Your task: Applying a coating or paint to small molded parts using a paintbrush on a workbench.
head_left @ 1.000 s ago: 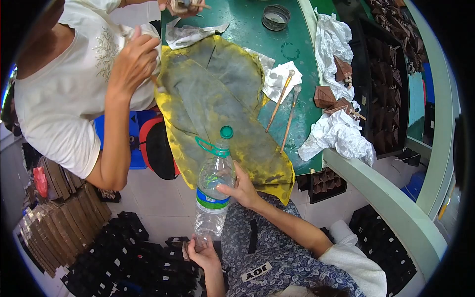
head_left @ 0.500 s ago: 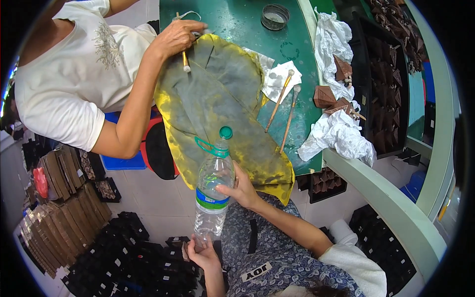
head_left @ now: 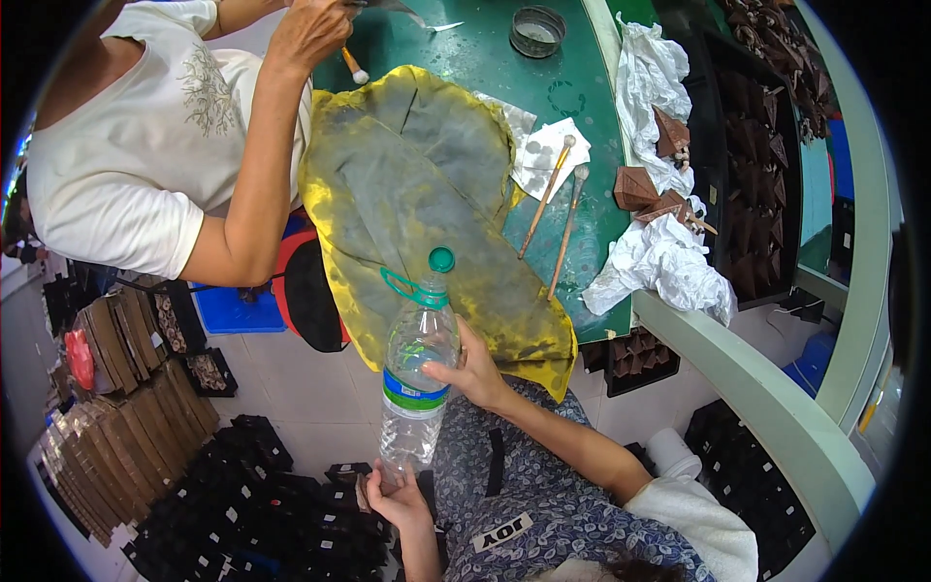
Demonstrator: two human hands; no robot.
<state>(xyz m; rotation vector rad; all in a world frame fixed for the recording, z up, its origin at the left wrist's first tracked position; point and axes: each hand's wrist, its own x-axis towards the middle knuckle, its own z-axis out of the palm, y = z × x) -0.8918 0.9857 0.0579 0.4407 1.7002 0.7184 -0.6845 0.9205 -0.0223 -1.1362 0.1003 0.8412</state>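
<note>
A large clear plastic bottle [head_left: 412,438] with a green cap, a green loop handle and a blue-and-green label is tilted over my lap. Its neck reaches over the near part of a yellow cloth with grey stains [head_left: 427,165]. My right hand [head_left: 472,369] is wrapped round the bottle's side, with the thumb across the front. My left hand [head_left: 398,500] holds the base from below, fingers curled against it. The bottle looks empty or nearly so, and the cap sits on the neck.
A co-worker's hand [head_left: 308,37] holds a brush at the far left of the green table [head_left: 456,58]. Two brushes [head_left: 548,199] lie right of the cloth, partly on white paper. A round dark tin [head_left: 537,32], crumpled white paper [head_left: 669,267] and brown faceted pieces [head_left: 635,189] are around.
The co-worker's hand has moved away toward the far left with its brush, leaving the cloth. The cloth's left edge has shifted slightly. My hands and the bottle have hardly moved.
</note>
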